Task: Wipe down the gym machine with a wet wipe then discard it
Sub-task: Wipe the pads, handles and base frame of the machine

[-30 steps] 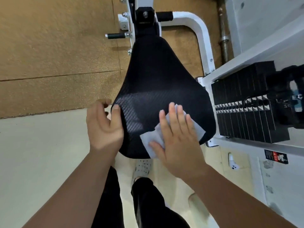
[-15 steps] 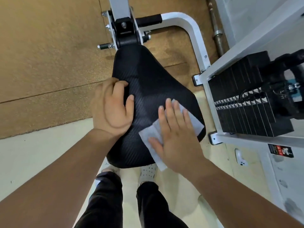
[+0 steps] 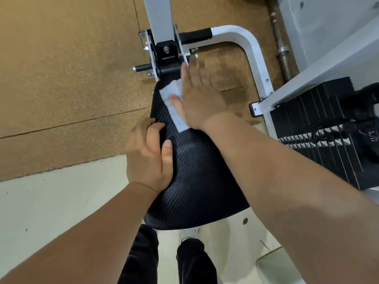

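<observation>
1. Brown speckled mat [image 3: 61, 78]: we see it covering the far floor, with a thin seam crossing it.
2. Pale floor [image 3: 51, 212]: we find it meeting the mat's near edge.
3. Metal bar [image 3: 286, 64]: we note it lying on the mat, beside a grey panel [image 3: 328, 21].

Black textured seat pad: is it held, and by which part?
The left hand grips the black seat pad by its left edge; the right hand only presses a white wet wipe flat.
</observation>
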The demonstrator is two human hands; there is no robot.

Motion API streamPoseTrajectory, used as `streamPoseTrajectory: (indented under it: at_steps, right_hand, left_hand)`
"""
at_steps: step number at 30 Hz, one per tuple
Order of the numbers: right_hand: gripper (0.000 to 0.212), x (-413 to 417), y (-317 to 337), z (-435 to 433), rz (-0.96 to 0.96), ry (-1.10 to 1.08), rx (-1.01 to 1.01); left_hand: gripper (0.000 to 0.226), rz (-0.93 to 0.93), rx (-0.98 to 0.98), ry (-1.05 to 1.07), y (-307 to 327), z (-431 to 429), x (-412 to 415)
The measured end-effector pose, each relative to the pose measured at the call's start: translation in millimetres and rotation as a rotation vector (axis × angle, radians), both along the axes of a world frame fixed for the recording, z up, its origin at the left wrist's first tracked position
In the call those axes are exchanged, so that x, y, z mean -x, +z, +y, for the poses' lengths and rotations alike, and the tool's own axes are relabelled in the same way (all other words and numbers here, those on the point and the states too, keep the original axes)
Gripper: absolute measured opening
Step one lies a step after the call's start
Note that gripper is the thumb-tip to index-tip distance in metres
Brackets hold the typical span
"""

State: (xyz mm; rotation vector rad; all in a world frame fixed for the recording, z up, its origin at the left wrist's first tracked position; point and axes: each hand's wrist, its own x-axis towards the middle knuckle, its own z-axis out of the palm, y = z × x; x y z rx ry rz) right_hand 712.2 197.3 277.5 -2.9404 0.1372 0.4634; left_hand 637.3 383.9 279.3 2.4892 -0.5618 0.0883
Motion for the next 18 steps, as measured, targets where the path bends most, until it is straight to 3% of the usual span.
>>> streamPoseTrajectory:
  at_steps: [3, 6, 9, 13, 18]
  right_hand:
    - [0.083, 5.7, 0.4, 20.7, -0.026, 0.123, 0.016]
    - [0.08, 72.8, 7.3, 19.8, -0.087, 0.367, -0.066]
    - [0.083, 121.4, 11.3, -10.1, -0.047, 0.55, 0.0]
    - [0.087, 63.3, 7.6, -31.2, 0.018, 0.379, 0.067]
    - [0.085, -35.8, -3.6, 7.3, -0.018, 0.167, 0.043]
  left_hand:
    - [0.046, 0.013, 0.008, 0.01, 0.8, -0.4, -2.1]
    - [0.046, 0.021, 0.003, 0.01, -0.3, -0.6, -4.0]
    - [0.047, 0.062, -0.034, 0.052, -1.9, -1.7, -0.6]
    - [0.05, 0.099, -0.079, 0.067, -3.1, -2.7, 1.0]
    - [0.042, 0.084, -0.129, 0.074, -3.3, -2.2, 0.3]
